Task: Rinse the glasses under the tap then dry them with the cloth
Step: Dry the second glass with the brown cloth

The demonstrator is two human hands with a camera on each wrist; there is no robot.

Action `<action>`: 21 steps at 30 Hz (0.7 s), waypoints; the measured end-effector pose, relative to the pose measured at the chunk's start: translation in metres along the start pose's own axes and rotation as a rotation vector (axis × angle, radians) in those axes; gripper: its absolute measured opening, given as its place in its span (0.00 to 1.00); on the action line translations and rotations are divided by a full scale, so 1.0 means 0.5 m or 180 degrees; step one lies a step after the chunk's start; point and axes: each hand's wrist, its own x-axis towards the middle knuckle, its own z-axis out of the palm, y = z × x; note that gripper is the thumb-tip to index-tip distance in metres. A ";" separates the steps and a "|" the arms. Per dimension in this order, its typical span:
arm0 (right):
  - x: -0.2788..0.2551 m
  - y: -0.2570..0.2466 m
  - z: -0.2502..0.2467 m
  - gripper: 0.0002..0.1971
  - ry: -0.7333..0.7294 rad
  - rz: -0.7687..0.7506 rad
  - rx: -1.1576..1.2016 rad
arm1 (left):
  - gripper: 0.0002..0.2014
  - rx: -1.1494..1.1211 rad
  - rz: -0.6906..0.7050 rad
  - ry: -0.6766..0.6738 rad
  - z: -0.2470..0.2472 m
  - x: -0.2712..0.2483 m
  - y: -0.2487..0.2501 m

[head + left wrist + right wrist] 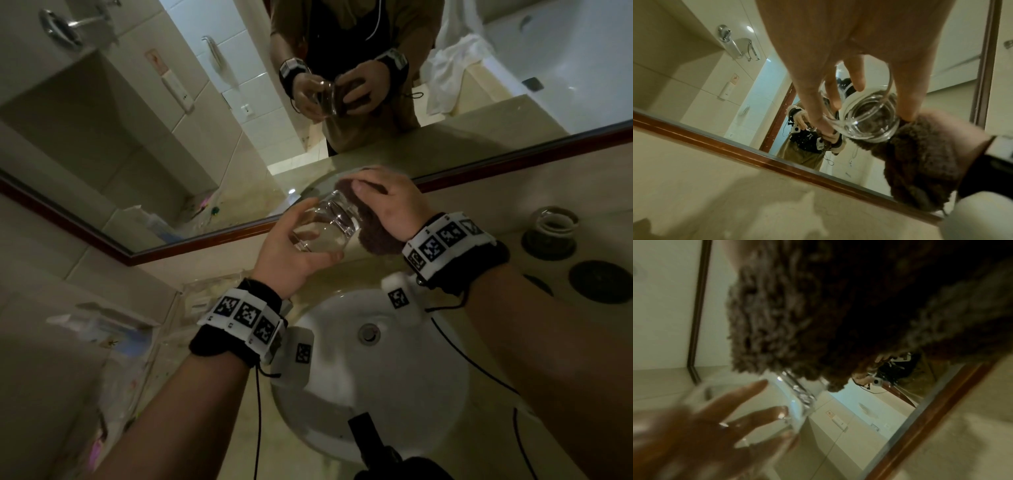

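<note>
**Drying under way on one glass; a second waits on the worktop**

The pale stone worktop [486, 205] carries a white round basin [394, 387], with no water seen running into it. Above the basin, the left hand [291, 250] wraps its fingers round a clear, thick-based drinking glass [325, 226], tilted with its mouth toward the right. The right hand [387, 205] grips a dark brown fluffy cloth [376, 236] and presses it against the glass's open end. By my reading, rinsing of this glass is finished and drying is partway through. Another clear glass [553, 226] stands well apart on the worktop at the right; whether it is rinsed or dried I cannot tell.
</note>
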 end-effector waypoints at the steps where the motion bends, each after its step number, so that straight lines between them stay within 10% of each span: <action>1: 0.004 0.003 -0.001 0.12 -0.0054 0.0116 0.0018 | 0.40 -0.0044 0.0036 -0.0055 -0.002 -0.002 0.006; 6: -0.024 0.024 0.003 0.10 -0.0239 0.0637 0.0386 | 0.40 -0.0199 0.0015 -0.0042 -0.008 -0.002 0.013; 21: -0.025 -0.039 0.000 0.12 0.0516 -0.0215 0.0120 | 0.35 -0.0855 -0.0233 0.0373 0.009 0.005 0.026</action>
